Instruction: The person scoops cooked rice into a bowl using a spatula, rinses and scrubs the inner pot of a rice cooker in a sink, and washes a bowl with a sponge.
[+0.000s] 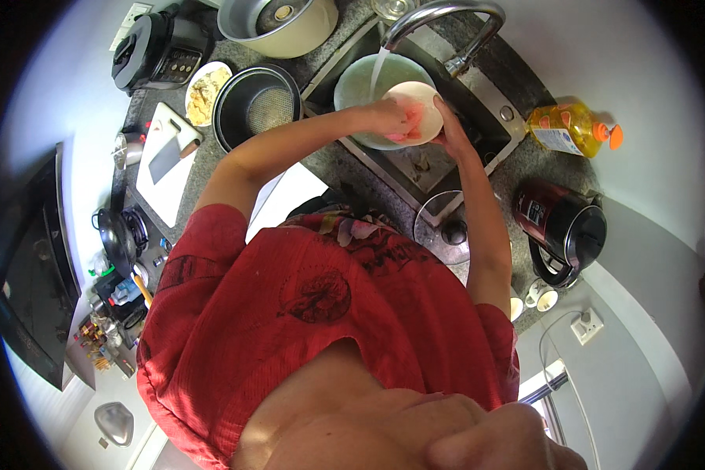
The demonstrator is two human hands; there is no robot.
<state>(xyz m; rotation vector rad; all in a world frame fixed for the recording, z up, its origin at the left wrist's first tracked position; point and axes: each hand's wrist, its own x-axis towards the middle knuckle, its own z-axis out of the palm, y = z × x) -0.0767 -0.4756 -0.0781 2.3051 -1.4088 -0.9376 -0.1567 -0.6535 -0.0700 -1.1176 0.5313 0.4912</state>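
Over the sink, my right hand (453, 132) grips the rim of a small white bowl (432, 120). My left hand (388, 117) presses a pink cloth (410, 119) against the inside of this bowl; its fingertips are partly hidden. Below and behind the bowl, a large pale green basin (352, 76) stands in the sink (482, 111). Water runs into the basin from the curved metal faucet (426, 10).
Left of the sink are a black inner pot (226, 111), a plate of food (207, 94) and a white cutting board (167, 197) with a cleaver (164, 160). A glass lid (432, 226), dish soap (561, 126) and an electric kettle (558, 226) stand towards the right.
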